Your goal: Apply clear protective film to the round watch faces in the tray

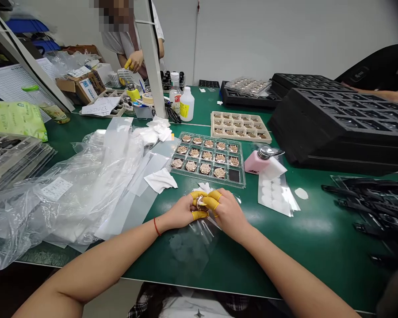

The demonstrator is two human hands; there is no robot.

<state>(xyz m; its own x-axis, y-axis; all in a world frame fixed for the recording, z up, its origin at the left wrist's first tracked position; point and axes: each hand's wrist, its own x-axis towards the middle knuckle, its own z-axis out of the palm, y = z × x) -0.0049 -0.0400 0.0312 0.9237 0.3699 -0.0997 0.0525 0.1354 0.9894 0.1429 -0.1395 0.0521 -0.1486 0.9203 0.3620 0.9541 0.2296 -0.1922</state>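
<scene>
My left hand, with yellow finger cots and a red string at the wrist, grips a small shiny metal watch case. The fingers of my right hand, also in yellow cots, are closed on the same case from the other side and cover much of it. A clear plastic film lies beneath my hands. Just beyond them is a clear tray with rose-gold octagonal watch cases in its cells; its front right cell shows a dark base. White crumpled wipes lie to the left.
A pink pump bottle and a sheet of round white stickers stand right of the tray. Behind is a beige tray of watch parts. Black trays and black straps fill the right; plastic bags the left. A co-worker's hand holds a sheet.
</scene>
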